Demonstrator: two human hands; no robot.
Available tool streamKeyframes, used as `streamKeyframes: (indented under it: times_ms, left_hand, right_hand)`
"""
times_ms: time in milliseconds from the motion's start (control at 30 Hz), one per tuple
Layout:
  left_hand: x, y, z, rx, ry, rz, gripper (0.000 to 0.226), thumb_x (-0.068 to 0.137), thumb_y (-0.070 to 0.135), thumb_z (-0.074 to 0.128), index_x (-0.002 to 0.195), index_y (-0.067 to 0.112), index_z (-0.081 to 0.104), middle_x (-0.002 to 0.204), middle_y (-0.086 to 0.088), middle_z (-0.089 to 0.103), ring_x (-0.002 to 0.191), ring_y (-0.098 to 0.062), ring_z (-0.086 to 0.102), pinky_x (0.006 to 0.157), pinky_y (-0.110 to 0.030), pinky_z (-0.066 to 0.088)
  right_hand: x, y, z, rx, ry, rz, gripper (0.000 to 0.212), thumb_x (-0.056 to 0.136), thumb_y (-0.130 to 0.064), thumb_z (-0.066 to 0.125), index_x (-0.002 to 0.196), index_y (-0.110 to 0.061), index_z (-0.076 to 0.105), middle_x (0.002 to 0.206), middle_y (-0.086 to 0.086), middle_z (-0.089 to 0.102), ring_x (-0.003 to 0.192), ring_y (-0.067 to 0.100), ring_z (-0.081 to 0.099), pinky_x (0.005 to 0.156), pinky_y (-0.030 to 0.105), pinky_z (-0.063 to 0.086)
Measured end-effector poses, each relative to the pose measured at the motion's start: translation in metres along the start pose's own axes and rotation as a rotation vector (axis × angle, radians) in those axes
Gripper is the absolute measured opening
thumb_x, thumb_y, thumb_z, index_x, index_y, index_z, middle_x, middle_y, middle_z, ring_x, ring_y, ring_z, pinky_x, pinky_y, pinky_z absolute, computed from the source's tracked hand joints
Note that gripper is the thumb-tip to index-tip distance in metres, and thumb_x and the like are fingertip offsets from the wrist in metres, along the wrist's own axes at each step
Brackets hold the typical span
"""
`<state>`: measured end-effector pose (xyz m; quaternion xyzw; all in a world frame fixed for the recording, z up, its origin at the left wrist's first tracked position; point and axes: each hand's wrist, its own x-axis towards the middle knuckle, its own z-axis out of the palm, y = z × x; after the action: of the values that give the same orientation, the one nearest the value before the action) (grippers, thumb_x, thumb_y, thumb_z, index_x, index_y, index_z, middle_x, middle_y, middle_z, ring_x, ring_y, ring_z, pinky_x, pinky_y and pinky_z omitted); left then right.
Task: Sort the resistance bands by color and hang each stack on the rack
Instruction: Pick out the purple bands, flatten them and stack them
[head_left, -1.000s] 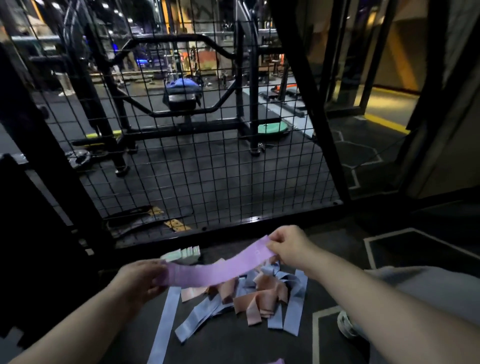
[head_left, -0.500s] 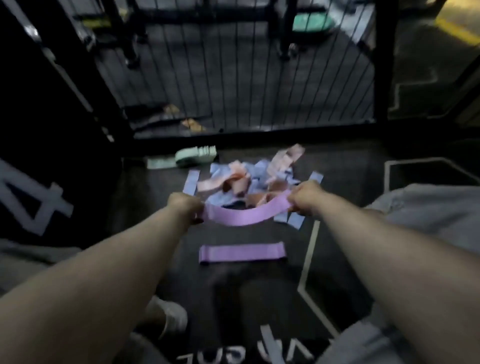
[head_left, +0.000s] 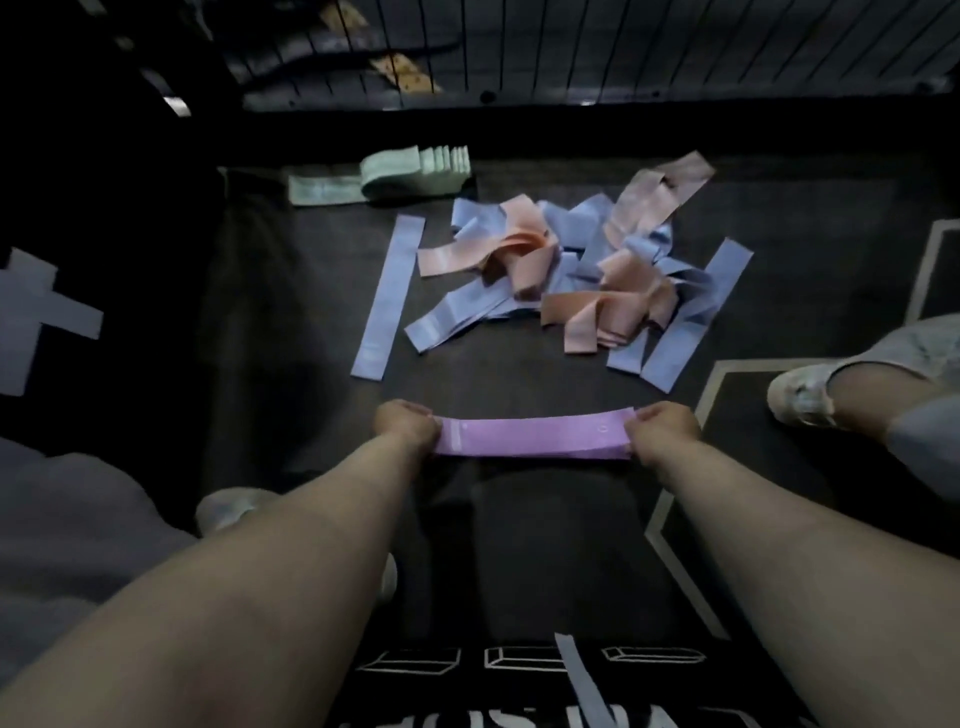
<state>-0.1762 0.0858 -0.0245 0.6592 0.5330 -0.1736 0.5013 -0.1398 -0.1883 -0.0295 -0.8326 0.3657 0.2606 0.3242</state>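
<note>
Two hands hold a purple band (head_left: 530, 439) flat and stretched out, low over the dark floor (head_left: 291, 364). The left hand (head_left: 408, 423) pinches one short end and the right hand (head_left: 662, 428) pinches the other end, so the hands are wide apart with the band straight between them. The fingers of both hands are curled round the ends. The near edge of the band looks thick, like a few layers, but I cannot tell how many, and I cannot tell if it touches the floor. Past the hands lies a messy pile of blue and pink bands (head_left: 561, 275), all mixed up and folded over each other. Just to the left of the pile, one long blue band (head_left: 389, 296) lies flat by itself. Farther back, near the wire fence (head_left: 623, 47), sits a neat stack of green bands (head_left: 415, 171), with one green band lying flat beside it on the left. A white shoe (head_left: 800, 395) is on the right, near the right hand, and a second shoe (head_left: 228, 512) peeks out under the left arm. One more blue strip (head_left: 576, 675) lies at the bottom, between the two arms, on white letters printed on the floor.
</note>
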Motion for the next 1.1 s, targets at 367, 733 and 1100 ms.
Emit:
streamKeyframes:
  times_ms: [367, 733, 1100]
  left_hand:
    - [0.048, -0.02, 0.024, 0.258, 0.086, 0.055, 0.01, 0.085, 0.005, 0.072, 0.088, 0.013, 0.069, 0.102, -0.011, 0.071, 0.099, -0.029, 0.067, 0.091, -0.031, 0.053]
    - [0.027, -0.038, 0.028, 1.313, -0.047, 0.744, 0.064, 0.087, 0.043, 0.064, 0.145, 0.032, 0.04, 0.154, -0.005, 0.026, 0.14, -0.027, 0.028, 0.114, -0.045, 0.028]
    - [0.043, -0.035, 0.029, 1.538, -0.157, 0.862, 0.044, 0.096, 0.023, 0.052, 0.138, 0.023, 0.041, 0.133, -0.005, 0.044, 0.122, -0.027, 0.046, 0.099, -0.041, 0.04]
  right_hand:
    - [0.021, 0.031, 0.024, 0.01, -0.044, 0.001, 0.01, 0.094, -0.017, 0.066, 0.087, -0.024, 0.062, 0.103, 0.006, 0.068, 0.095, 0.026, 0.067, 0.094, 0.045, 0.055]
    - [0.004, 0.026, 0.03, -0.958, -0.012, -0.649, 0.081, 0.084, -0.039, 0.072, 0.153, -0.029, 0.03, 0.157, 0.004, 0.024, 0.144, 0.027, 0.028, 0.118, 0.046, 0.028]
    - [0.024, 0.023, 0.031, -1.042, -0.193, -0.623, 0.08, 0.083, -0.009, 0.072, 0.15, -0.027, 0.033, 0.15, 0.004, 0.031, 0.139, 0.026, 0.034, 0.113, 0.041, 0.036]
